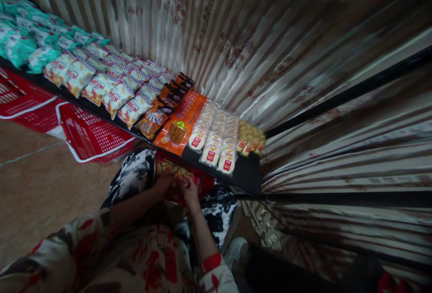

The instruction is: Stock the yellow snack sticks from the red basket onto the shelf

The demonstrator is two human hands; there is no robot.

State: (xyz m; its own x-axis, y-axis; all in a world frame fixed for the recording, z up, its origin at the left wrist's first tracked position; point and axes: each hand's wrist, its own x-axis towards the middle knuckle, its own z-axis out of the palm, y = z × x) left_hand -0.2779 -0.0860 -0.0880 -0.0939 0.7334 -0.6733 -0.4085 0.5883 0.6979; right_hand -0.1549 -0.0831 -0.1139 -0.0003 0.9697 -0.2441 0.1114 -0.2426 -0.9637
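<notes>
My left hand (168,182) and my right hand (189,192) meet low in front of me, both on a red snack packet (199,181) that lies in my lap, just below the edge of a black shelf (248,173). The fingers are bent around the packet's near end. On the shelf above the hands lie an orange snack bag (182,124), clear packs of round rice crackers (216,137) and a pack of small yellow snacks (250,137).
Rows of white-and-orange chip bags (101,86), dark orange bags (158,115) and teal bags (23,41) run left along the shelf. Red plastic baskets (91,137) stand on the tan floor under it. A striped curtain (270,36) closes off the back and right.
</notes>
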